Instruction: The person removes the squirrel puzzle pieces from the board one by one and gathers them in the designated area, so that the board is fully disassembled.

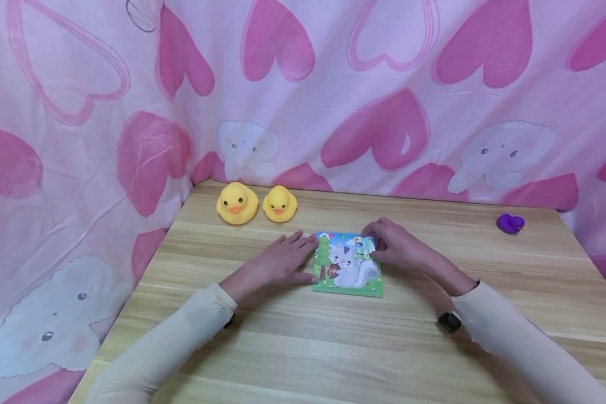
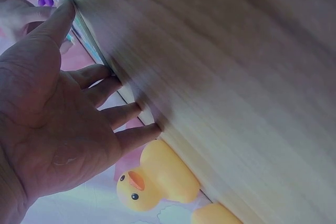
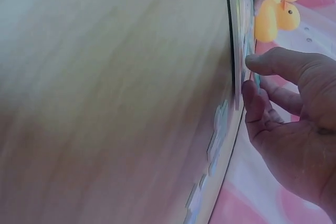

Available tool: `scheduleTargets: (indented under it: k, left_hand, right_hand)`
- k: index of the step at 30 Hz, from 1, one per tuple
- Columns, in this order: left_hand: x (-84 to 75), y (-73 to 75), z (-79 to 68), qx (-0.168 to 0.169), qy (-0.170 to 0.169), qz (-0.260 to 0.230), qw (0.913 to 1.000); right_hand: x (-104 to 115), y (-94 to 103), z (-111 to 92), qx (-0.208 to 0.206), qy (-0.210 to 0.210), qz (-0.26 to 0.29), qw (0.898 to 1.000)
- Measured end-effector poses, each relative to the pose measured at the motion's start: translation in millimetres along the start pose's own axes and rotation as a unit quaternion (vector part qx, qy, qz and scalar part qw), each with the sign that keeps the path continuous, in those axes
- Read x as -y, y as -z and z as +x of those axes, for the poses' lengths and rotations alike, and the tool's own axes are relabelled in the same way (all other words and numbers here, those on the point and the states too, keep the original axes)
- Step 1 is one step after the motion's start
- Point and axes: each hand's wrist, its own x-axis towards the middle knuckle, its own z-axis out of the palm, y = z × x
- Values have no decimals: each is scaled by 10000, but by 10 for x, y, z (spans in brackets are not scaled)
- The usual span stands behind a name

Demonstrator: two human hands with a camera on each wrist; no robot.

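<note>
A square picture puzzle (image 1: 345, 275) with a grey squirrel, a pine tree and a blue sky lies flat on the table. My left hand (image 1: 283, 261) is at its left side, fingers spread, with fingertips and thumb right at the edge. The palm and loosely straight fingers show in the left wrist view. My right hand (image 1: 396, 244) is over the puzzle's upper right corner, fingers curled. It pinches a small puzzle piece (image 3: 257, 81) between thumb and fingers, which hide most of it. An uneven outline shows in the picture beside these fingertips.
Several loose puzzle pieces (image 3: 218, 135) lie on the table (image 1: 303, 348) in the right wrist view. Two yellow rubber ducks (image 1: 237, 205) stand at the back left, and a purple duck (image 1: 510, 224) at the back right. A pink heart-patterned cloth (image 1: 303, 112) hangs behind the table.
</note>
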Motion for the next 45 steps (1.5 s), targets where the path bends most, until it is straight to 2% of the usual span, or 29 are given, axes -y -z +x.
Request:
scheduleTargets:
  k: [6, 10, 17, 23, 27, 33, 40, 45]
  left_hand:
    - [-6, 20, -17, -18, 6, -38, 10000]
    - [-11, 31, -24, -6, 11, -39, 10000]
    - [-19, 37, -18, -3, -30, -91, 10000]
    - [-18, 35, -13, 16, -18, -37, 10000]
    - [-15, 33, -9, 4, -27, -35, 10000]
    - [-8, 29, -20, -8, -28, -48, 10000]
    - [-6, 24, -17, -5, -8, -78, 10000]
    - [-13, 31, -21, 10, -10, -93, 10000]
  right_hand:
    - [-96, 156, -173, -193, -169, 318, 9992]
    - [-238, 319, -368, -344, -81, 335, 9988]
    - [-614, 529, -777, -635, -97, 130, 9979]
    - [-981, 631, -1107, -926, -26, -127, 9956]
    - [-1157, 648, -1262, -888, -114, -135, 9959]
    - [-1289, 627, -1328, -437, -462, 42, 9980]
    - [-1351, 598, -1324, -383, -271, 60, 9989]
    - [-1270, 664, -1296, -259, -219, -15, 9994]
